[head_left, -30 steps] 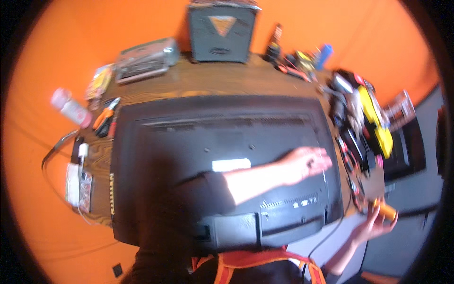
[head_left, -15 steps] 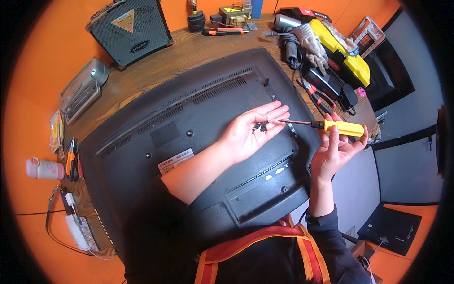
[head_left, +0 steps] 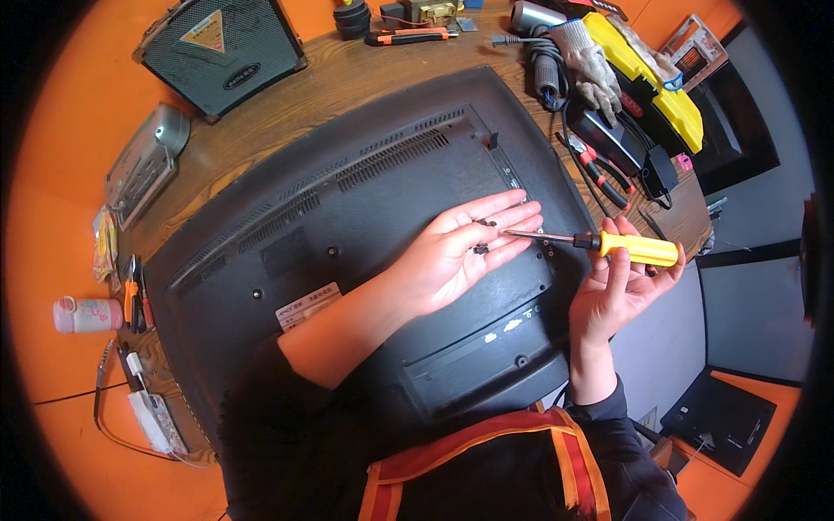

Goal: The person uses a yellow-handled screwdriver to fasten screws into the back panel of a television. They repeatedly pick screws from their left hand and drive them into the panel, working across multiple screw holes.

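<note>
My left hand [head_left: 445, 260] is turned palm up with its fingers extended, holding several small black screws [head_left: 480, 249]. Its thumb lies across the palm and partly covers them. In my right hand [head_left: 612, 291] is a screwdriver [head_left: 641, 250] with a yellow handle, gripped between thumb and fingers. The dark shaft points left, and its tip reaches the left hand's fingers beside the screws. Under both hands lies a large black television [head_left: 295, 252], back side up, with vent slots, screw holes and a white label [head_left: 308, 304].
The television rests on a wooden table [head_left: 347, 74]. Beyond it stand a speaker box [head_left: 221, 56] and a utility knife [head_left: 410, 37]. Red-handled pliers [head_left: 599, 169], work gloves [head_left: 586, 65] and a yellow-black toolbox [head_left: 651, 82] lie right; orange-handled pliers [head_left: 132, 293] and a pink cup [head_left: 87, 314] left.
The left thumb has folded over the screws. The screwdriver and right hand have shifted slightly right and down, with the tip now touching or close to the left fingers. The view has shifted slightly.
</note>
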Demonstrator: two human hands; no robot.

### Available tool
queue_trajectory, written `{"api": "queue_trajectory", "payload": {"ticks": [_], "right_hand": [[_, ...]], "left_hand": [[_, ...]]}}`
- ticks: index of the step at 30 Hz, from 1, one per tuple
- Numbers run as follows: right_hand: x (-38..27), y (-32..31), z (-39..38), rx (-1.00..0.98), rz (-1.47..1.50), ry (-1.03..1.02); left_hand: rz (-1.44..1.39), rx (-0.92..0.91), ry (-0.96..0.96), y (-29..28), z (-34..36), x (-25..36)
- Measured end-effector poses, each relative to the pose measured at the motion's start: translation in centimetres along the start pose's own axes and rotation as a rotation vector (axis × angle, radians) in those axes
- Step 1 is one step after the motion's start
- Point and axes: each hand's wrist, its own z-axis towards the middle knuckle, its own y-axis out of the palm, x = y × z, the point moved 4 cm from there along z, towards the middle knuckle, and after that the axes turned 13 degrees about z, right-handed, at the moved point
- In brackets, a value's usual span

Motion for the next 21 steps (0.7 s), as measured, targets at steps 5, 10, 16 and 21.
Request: {"api": "queue_trajectory", "payload": {"ticks": [5, 10, 16, 21], "right_hand": [[-0.03, -0.16, -0.06, 0.008, -0.036, -0.036], [0.05, -0.06, -0.08, -0.024, -0.021, -0.032], [0.02, 0.23, -0.17, -0.049, -0.023, -0.022], [-0.11, -0.02, -0.1, -0.002, -0.062, -0.061]], "left_hand": [[0.026, 0.004, -0.026, 0.1, 0.04, -0.26], [0.048, 0.003, -0.029, 0.19, 0.04, -0.22], [0.06, 0.004, -0.025, 0.29, -0.01, -0.2], [0.032, 0.008, -0.021, 0.15, 0.06, -0.14]]}}
